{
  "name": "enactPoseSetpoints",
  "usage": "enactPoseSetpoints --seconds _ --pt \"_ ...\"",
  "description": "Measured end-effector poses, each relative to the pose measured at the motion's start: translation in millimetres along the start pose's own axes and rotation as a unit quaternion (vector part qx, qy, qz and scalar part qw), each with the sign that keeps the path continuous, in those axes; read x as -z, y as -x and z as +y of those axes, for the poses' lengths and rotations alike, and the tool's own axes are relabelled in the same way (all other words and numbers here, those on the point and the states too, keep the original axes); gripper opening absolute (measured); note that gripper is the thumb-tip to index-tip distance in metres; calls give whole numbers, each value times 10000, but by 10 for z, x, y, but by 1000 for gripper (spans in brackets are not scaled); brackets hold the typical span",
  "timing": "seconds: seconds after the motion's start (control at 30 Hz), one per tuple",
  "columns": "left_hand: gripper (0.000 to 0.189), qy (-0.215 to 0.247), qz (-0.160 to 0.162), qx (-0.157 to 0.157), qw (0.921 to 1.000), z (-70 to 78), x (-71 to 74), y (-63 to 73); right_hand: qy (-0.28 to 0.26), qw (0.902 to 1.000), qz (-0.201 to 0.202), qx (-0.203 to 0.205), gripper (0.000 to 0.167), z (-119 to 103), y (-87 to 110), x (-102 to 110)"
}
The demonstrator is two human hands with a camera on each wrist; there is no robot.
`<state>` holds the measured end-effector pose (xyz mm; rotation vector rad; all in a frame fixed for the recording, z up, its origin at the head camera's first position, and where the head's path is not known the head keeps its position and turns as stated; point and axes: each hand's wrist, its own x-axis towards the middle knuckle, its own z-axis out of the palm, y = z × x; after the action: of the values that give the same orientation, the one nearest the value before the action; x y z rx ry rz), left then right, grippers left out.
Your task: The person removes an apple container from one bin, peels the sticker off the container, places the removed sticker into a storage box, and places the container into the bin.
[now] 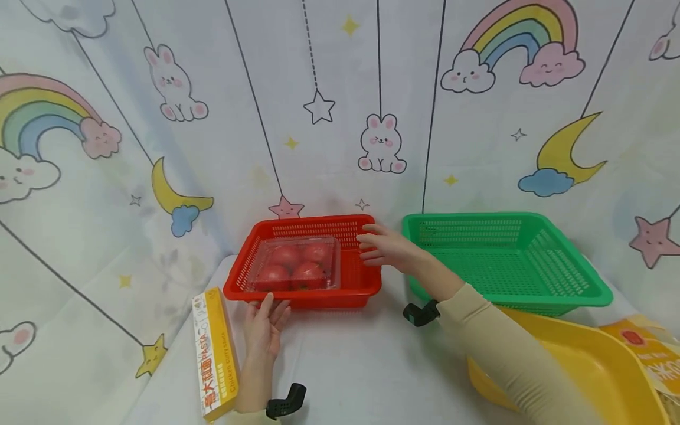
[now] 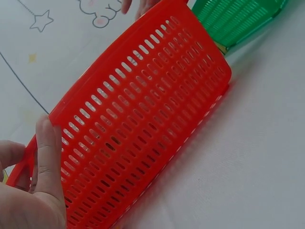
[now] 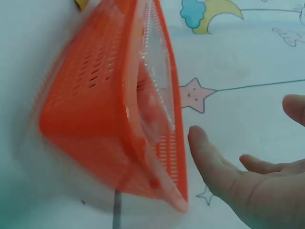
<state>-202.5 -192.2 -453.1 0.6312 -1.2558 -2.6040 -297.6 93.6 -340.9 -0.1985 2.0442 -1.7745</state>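
Note:
A red plastic basket with slotted walls holds a clear plastic box of several round red fruits. My left hand is at the basket's front rim, left of the middle, with its fingers extended. In the left wrist view, one straight finger lies along the outside of the slotted wall. Over the basket's right end hovers my right hand, fingers spread and holding nothing. The right wrist view shows its fingertips beside the rim, apart from it.
Right of the red basket stands a green basket. A yellow tub is partly behind my right sleeve, with a yellow-orange packet beside it. A yellow-and-white pasta box lies at the left. Patterned cloth hangs behind.

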Motion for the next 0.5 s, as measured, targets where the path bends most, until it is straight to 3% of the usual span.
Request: enactPoseSetpoints --seconds 0.23,0.37,0.5 --pt "55 -70 -143 -83 9998 40 43 1 -57 9996 -47 255 67 85 347 131" --pt "53 -115 -99 42 9999 45 99 45 94 9995 -78 307 61 198 503 159" --pt "42 -420 -377 221 9982 2 137 122 313 9989 -80 340 55 290 673 205"
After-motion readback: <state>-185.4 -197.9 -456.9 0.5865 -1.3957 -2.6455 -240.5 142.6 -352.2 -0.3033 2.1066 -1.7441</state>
